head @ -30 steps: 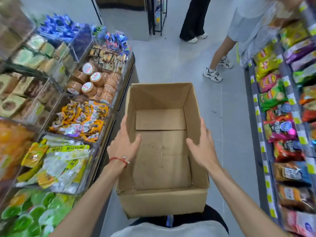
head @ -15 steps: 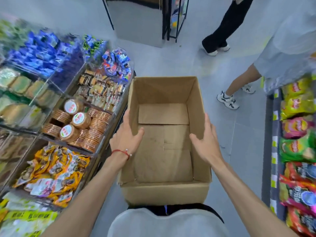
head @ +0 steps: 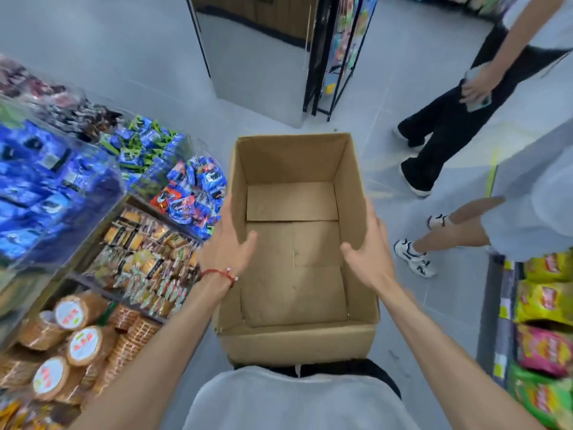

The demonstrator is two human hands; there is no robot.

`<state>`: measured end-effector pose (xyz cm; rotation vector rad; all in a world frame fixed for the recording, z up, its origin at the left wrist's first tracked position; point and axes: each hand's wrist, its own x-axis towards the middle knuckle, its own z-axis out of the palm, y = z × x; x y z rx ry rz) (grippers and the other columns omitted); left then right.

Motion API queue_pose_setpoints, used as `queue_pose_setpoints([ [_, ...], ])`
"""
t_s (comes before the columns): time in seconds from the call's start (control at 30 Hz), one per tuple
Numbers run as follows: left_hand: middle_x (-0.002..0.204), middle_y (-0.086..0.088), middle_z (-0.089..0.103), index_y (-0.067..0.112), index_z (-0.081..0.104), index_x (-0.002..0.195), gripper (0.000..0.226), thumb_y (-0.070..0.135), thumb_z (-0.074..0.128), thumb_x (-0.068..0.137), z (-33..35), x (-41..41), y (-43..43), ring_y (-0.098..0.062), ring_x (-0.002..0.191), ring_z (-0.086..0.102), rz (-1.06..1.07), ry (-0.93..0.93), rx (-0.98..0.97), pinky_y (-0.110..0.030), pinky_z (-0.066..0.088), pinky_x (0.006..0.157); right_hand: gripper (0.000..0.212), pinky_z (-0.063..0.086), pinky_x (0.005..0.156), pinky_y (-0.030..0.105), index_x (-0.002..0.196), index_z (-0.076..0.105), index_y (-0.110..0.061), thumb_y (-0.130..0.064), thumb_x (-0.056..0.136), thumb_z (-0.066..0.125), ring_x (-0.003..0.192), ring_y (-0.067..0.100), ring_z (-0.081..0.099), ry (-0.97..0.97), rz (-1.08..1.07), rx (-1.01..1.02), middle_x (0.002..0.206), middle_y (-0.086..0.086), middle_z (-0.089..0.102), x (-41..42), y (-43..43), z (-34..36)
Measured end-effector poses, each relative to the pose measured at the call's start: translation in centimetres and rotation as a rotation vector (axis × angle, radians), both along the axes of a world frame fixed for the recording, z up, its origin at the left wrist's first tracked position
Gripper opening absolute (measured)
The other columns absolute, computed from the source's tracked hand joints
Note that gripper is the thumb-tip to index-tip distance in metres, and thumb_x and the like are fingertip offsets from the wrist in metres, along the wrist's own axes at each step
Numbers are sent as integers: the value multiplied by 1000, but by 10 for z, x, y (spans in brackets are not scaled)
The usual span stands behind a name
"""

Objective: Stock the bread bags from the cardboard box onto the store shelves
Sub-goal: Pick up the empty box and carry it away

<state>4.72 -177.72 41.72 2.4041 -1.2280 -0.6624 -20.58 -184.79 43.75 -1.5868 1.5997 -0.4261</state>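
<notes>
Lit brightly and evenly from above, in cool white. Casts only soft, faint shadows on the grey floor point(head: 130, 57). Bends strongly toward the edges. Smears the blue packets point(head: 46, 187) at left and the crisp bags point(head: 542, 305) at right; sharpest inside the cardboard box point(head: 294, 243).

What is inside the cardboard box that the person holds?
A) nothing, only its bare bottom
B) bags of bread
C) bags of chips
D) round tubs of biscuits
A: the cardboard box shows only bare bottom flaps between the left hand and right hand on its side walls.
</notes>
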Motion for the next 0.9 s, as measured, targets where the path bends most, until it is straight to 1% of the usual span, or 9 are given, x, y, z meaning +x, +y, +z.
queue_pose_setpoints([
  [0.1, 147, -11, 52, 41, -3, 156, 88, 46, 56, 92, 4, 18, -57, -41, 113, 62, 47, -13, 39, -45, 46, 87, 103, 37, 111, 42, 158, -1, -51, -9, 87, 61, 143, 19, 32, -5, 33, 14, 158, -5, 30, 21, -62, 1],
  [0.2, 147, -11, 51, 42, -5, 156, 89, 47, 55, 91, -2, 37, -108, -40, 109, 64, 84, -17, 44, -43, 47, 83, 102, 26, 107, 28, 160, 2, -46, -6, 88, 61, 143, 9, 27, -44, 87, 22, 163, -9, 24, 40, -123, -4],
  [0.3, 145, -11, 53, 44, -8, 154, 90, 48, 55, 90, -13, 55, -160, -40, 107, 65, 128, 2, 60, -42, 48, 80, 102, 27, 108, 27, 161, 1, -43, -6, 88, 62, 147, 15, 27, -42, 131, 37, 162, -6, 24, 62, -189, -12],
  [0.4, 153, -8, 46, 39, -7, 156, 89, 46, 55, 92, -19, 68, -214, -35, 86, 66, 163, 1, 63, -30, 40, 60, 104, 27, 108, 28, 161, -1, -44, -6, 89, 64, 146, 21, 30, -35, 198, 47, 160, -3, 25, 85, -261, -23],
  [0.47, 155, -7, 43, 37, -6, 157, 89, 44, 55, 92, -23, 77, -248, -31, 78, 63, 212, -4, 81, -28, 37, 55, 105, 27, 107, 29, 161, -1, -43, -5, 88, 64, 146, 23, 31, -14, 254, 48, 160, -2, 25, 101, -311, -28],
  [0.53, 150, -10, 48, 41, -8, 155, 90, 44, 55, 91, -28, 86, -281, -35, 82, 66, 266, 11, 67, -32, 45, 59, 105, 27, 106, 29, 161, -1, -44, -5, 88, 64, 146, 23, 29, 1, 305, 66, 159, -1, 26, 117, -358, -30],
  [0.67, 135, -13, 60, 46, -11, 153, 92, 43, 55, 89, -32, 108, -336, -35, 76, 66, 381, 6, 95, -33, 48, 58, 106, 27, 106, 28, 162, 0, -41, -4, 87, 65, 143, 24, 33, 39, 428, 78, 158, 1, 29, 157, -438, -31],
  [0.77, 140, -13, 56, 45, -11, 153, 94, 38, 56, 88, -30, 128, -361, -39, 85, 68, 471, 1, 110, -43, 55, 67, 108, 31, 106, 29, 161, 3, -43, -1, 84, 66, 137, 23, 38, 44, 542, 61, 153, 1, 34, 196, -487, -36],
  [0.9, 144, -11, 52, 42, -12, 154, 97, 34, 57, 86, -37, 165, -391, -39, 88, 67, 576, 18, 111, -42, 54, 64, 107, 30, 107, 28, 161, 2, -44, 1, 86, 64, 135, 13, 35, 56, 666, 71, 156, -1, 31, 258, -536, -44],
])
